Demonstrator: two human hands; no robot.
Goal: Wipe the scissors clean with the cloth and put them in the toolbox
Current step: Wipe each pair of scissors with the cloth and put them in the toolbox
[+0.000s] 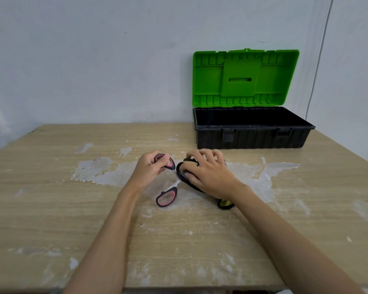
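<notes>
From my remote seat, all I get of the person is two forearms and two hands. The left hand (149, 168) and the right hand (208, 172) are both bare: I see no glove, ring, watch or strap on either. Both forearms are uncovered from the wrist down to the bottom edge of my view, with no sleeve or cuff showing. The fingernails look short and plain. No more of the body is visible to me.

A left hand (150, 167) grips pink-and-black-handled scissors (165, 196) as the right hand (208, 174) clutches a dark cloth (184, 174) over their blades on a scuffed wooden bench (51, 209), near an open green-lidded black plastic toolbox (251, 137).
</notes>
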